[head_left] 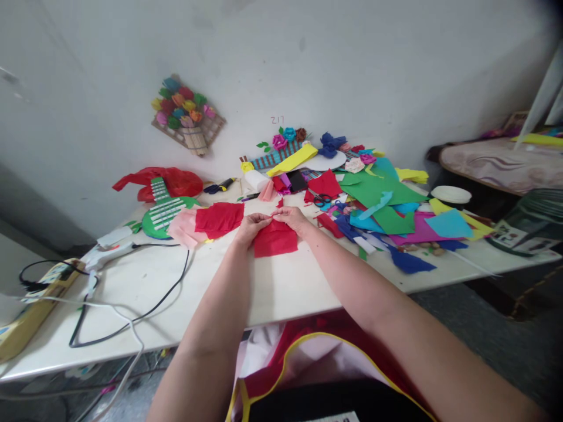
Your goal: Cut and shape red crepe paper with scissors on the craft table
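A piece of red crepe paper lies near the table's middle, its upper edge bunched between my hands. My left hand pinches that edge from the left. From the right, my right hand pinches it too, and the fingertips of both hands almost meet. A small red scrap pokes up just behind the fingers. To the left, more red crepe paper overlaps a pale pink sheet. The fingertips partly hide the folded edge.
Scissors and a heap of coloured paper lie at right. A glue gun, its cable and a power strip are at left. A green round craft piece lies behind. A glass jar stands at the right edge.
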Demonstrator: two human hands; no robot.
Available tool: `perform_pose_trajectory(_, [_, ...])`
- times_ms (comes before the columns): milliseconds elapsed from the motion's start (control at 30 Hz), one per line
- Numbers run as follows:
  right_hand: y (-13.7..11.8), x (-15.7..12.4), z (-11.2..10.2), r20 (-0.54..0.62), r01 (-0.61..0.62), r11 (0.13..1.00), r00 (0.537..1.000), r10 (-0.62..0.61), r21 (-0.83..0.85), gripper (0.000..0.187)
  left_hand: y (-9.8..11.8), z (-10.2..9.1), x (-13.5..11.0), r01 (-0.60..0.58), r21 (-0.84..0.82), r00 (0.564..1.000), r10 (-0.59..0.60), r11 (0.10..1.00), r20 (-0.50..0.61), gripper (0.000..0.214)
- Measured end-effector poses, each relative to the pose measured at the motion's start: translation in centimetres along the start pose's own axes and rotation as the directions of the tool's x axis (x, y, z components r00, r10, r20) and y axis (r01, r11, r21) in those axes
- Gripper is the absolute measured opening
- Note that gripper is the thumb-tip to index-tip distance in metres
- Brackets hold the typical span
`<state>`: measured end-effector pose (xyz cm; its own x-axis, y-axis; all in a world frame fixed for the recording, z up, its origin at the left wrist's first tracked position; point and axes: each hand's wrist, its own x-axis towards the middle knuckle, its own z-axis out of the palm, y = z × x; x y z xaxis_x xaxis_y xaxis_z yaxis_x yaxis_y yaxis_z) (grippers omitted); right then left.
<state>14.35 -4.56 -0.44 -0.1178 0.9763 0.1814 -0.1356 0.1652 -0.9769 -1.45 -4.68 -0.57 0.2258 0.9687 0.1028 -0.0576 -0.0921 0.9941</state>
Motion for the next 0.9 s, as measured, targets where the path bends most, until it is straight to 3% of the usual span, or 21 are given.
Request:
perform_pose_trajectory(233, [-0.11, -0.06, 0.14, -0.022, -0.018, 1.000, 1.000, 0.017, -0.012, 0.014, -0.06, -0.09, 0.11, 0.001, 0.027, 1.000, -0.002, 1.000, 0.010, 0.040])
perform_pose_trajectory(467, [-0.16, -0.20, 0.18, -0.024, 0.042, 0.998, 0.999, -0.043, -0.043, 0.013, -0.50, -0.23, 0.38, 0.039, 0.043, 0.999, -0.040, 0.998, 0.011, 0.039])
perform_pose_trajectory(900, [0.10, 0.07, -0.15, -0.013, -0.074, 0.996, 0.997, 0.075, 0.058, 0.022, -0.26, -0.10, 0.29, 0.023, -0.005, 0.999, -0.023, 1.000, -0.036, 0.033])
